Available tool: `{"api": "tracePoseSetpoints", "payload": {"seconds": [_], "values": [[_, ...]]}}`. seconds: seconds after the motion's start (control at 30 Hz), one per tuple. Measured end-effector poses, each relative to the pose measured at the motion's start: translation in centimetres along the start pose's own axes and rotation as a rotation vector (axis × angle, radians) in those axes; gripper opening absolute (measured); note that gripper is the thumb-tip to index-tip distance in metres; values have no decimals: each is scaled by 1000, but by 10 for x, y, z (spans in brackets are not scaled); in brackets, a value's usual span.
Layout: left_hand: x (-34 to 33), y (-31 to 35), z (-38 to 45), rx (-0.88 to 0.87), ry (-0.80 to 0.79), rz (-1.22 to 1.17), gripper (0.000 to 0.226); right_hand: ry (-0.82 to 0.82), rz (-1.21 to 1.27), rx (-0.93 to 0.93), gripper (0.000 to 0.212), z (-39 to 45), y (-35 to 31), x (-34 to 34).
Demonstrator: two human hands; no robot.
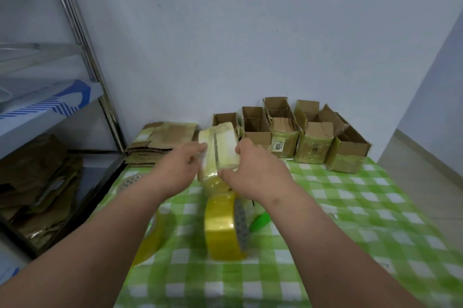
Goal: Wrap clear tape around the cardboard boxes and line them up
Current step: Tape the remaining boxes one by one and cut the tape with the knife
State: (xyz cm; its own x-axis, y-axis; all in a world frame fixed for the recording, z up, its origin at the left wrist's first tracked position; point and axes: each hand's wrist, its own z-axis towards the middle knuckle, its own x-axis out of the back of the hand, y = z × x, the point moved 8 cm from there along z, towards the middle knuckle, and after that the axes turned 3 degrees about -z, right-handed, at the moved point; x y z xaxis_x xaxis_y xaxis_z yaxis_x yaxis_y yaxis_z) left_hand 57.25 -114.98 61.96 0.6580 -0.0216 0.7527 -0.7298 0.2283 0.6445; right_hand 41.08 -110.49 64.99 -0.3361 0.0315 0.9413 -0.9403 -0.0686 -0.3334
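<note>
A pale wall (pixel 225 32) backs a worktop (pixel 350 245) covered in green-and-white check cloth. Left of the worktop stands a metal shelf unit (pixel 82 39) with flattened cardboard on its lower level. At the worktop's far left corner lies a stack of flattened cartons (pixel 160 142). The landmark is the taped box (pixel 220 149), held just above the worktop near its far edge. The left hand (pixel 175 167) grips the taped box on its left side, fingers curled against it. The right hand (pixel 255 170) grasps its right side, thumb on the near face. Directly below the taped box, toward the viewer, a yellow-tinted tape roll (pixel 223 227) stands on edge; a second tape roll (pixel 152 235) lies left of it, partly hidden by the left forearm. A green object (pixel 259 222), too blurred to identify, lies right of the roll. Right of the taped box, a row of open boxes (pixel 300 132) stands against the wall.
</note>
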Motion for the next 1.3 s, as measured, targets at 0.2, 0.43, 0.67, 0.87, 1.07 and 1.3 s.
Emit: {"api": "tracePoseSetpoints", "payload": {"seconds": [0.2,0.43,0.67,0.87,1.07,1.3], "values": [[-28,14,-14,59,-93,-275,52,9,98,-41,57,5,20,-10],[-39,37,-7,-152,-19,-46,41,39,265,-58,56,8,55,-28],[-45,38,-7,-207,-20,20,37,259,621,-168,29,-23,79,-35],[-47,30,-11,-155,-56,-31,56,32,757,-87,52,-42,60,-75],[-38,36,-6,-85,44,-13,43,-92,1097,12,87,-49,52,-85],[-36,37,-1,-29,80,-76,35,-157,1145,33,26,-56,60,-93]]}}
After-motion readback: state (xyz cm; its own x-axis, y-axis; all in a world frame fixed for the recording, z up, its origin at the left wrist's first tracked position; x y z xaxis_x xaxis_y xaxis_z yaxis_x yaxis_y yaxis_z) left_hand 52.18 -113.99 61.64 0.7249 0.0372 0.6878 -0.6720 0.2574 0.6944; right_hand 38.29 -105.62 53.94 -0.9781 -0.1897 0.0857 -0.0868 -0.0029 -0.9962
